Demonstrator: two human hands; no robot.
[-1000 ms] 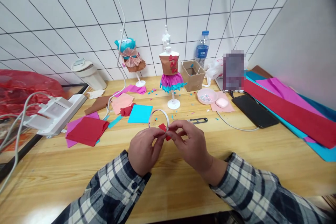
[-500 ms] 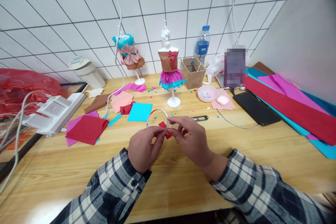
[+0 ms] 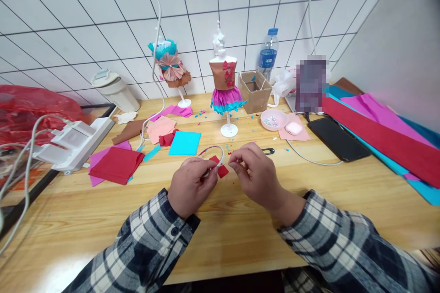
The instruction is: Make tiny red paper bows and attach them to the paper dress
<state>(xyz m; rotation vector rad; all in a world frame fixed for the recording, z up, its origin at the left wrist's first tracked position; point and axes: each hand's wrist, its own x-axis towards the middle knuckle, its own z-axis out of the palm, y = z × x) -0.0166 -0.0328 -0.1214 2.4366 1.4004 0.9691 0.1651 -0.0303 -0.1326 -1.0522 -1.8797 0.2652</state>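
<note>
My left hand (image 3: 191, 187) pinches a thin white ring (image 3: 222, 154), which looks like a narrow roll of tape, between thumb and fingers. The ring tilts just above the table. To its right, my right hand (image 3: 256, 175) is closed in a pinch, thumb to forefinger, apart from the ring. Whatever those fingertips hold, if anything, is too small to make out. Small red paper pieces (image 3: 223, 171) lie on the table between my hands. Beyond the right hand shows the end of a small black tool (image 3: 269, 151), mostly covered by that hand.
A small dress form (image 3: 222, 75) in a brown top and pink skirt stands ahead, another dressed form (image 3: 171, 71) behind left. Coloured paper (image 3: 117, 165) lies left; long paper strips (image 3: 381, 132) and a phone (image 3: 338, 138) lie right. A bead dish (image 3: 274, 120) and cardboard box (image 3: 254, 94) stand behind.
My right hand has let go of the ring and moved a little right of it. The ring stays in my left hand, now tipped flatter.
</note>
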